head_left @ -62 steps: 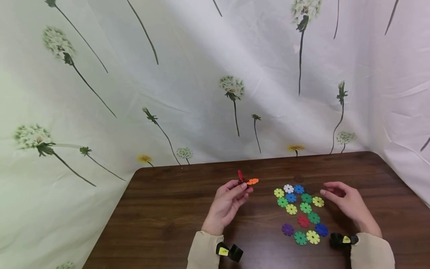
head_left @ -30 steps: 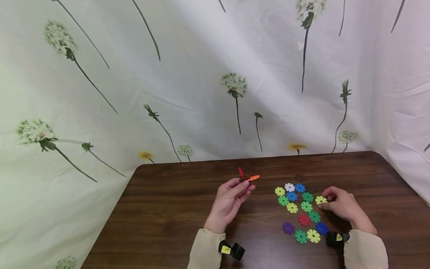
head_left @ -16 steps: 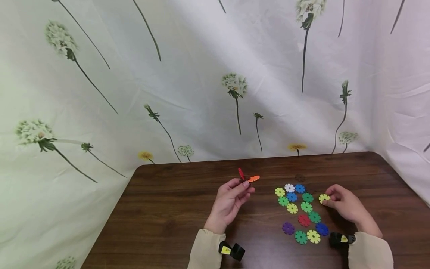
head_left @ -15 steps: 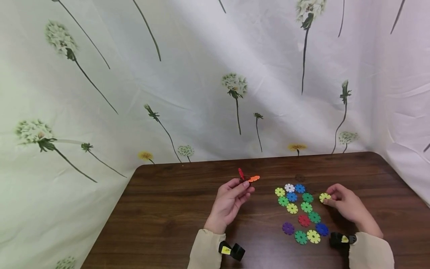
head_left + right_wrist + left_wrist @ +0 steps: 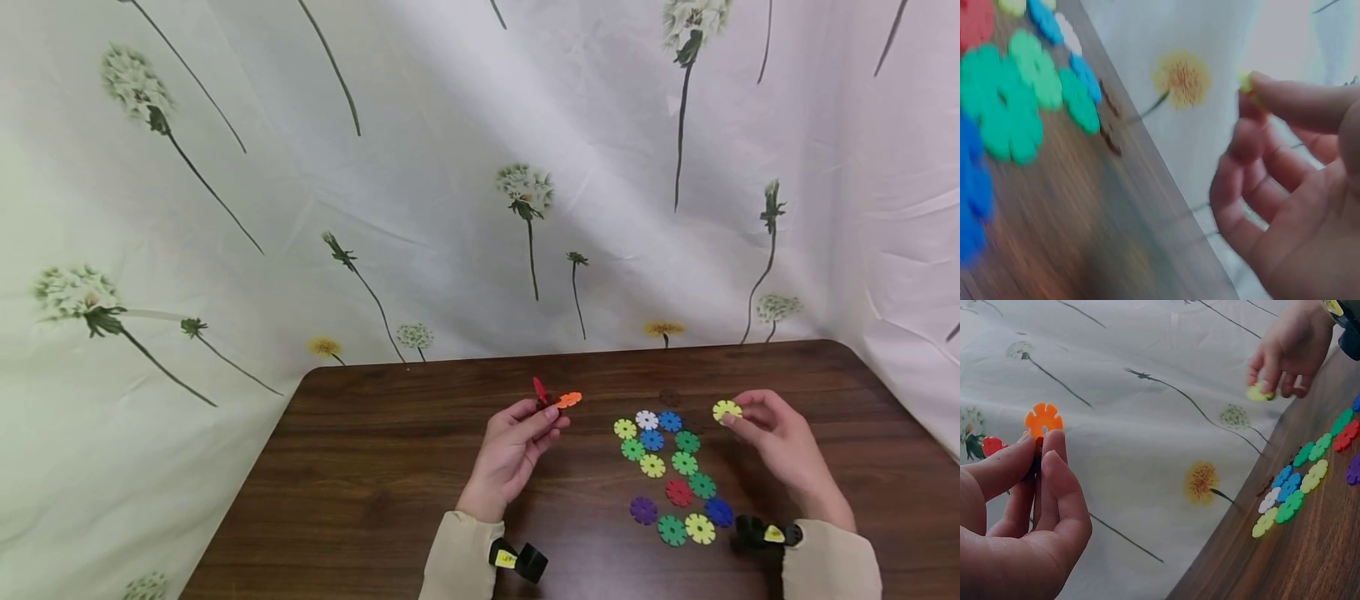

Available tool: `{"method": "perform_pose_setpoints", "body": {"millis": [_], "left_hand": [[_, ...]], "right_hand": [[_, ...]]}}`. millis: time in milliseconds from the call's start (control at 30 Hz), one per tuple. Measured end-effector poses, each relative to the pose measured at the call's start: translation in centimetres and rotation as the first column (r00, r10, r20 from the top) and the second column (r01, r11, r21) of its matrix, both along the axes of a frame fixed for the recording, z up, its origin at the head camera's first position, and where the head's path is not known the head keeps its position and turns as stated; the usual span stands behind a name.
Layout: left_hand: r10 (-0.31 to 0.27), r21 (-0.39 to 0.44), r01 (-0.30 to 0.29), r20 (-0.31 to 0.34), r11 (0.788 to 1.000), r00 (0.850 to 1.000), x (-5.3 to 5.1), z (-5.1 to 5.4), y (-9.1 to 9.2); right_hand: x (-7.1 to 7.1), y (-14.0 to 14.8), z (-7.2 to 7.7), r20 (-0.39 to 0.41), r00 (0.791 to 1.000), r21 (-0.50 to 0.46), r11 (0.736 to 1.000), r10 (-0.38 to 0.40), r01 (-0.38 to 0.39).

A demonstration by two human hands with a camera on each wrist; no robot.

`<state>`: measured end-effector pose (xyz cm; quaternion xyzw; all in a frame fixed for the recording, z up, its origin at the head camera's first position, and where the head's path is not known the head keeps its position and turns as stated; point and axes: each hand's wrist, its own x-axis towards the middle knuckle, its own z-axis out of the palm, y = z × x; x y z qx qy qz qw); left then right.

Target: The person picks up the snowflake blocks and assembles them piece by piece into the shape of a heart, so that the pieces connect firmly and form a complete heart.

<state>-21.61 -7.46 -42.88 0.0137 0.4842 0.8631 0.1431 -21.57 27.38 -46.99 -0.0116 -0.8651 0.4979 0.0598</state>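
Observation:
In the head view my left hand pinches a small joined piece of notched plastic discs. An orange disc juts out to its right and a red disc stands up at the top. Between thumb and fingers a dark part shows, mostly hidden. My right hand holds a yellow notched disc by its edge, raised above the table. Thumb and fingertips meet on that yellow disc in the right wrist view, where only a sliver of it shows.
Several loose notched discs lie flat between the hands, among them a white disc, a red disc and a purple disc. A brown disc blends into the dark wooden table. Behind hangs a flower-printed cloth.
My right hand came to the yellow disc at the right of the group, took hold of it, drew it right and lifted it. The left hand stays nearly still with its joined discs.

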Motion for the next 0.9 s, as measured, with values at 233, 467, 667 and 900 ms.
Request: {"method": "perform_pose_setpoints", "body": {"millis": [233,467,667,900], "left_hand": [[0.006,0.006,-0.007,0.005,1.000,1.000,0.0,-0.1,0.1],[0.012,0.009,-0.012,0.007,1.000,1.000,0.1,-0.1,0.1],[0.003,0.016,-0.003,0.006,1.000,1.000,0.2,-0.1,0.2],[0.004,0.000,-0.004,0.011,1.000,1.000,0.1,-0.2,0.3]], "right_hand": [[-0.4,-2.6,0.7,-0.105,0.994,-0.183,0.982,0.023,-0.042],[-0.5,-6.0,2.3,-0.187,0.978,-0.191,0.973,0.094,-0.130],[0.0,-8.2,3.7,-0.170,0.974,-0.217,0.959,0.148,-0.183],[0.3,-9.9,4.5,-0.260,0.947,-0.184,0.953,0.190,-0.242]]}}
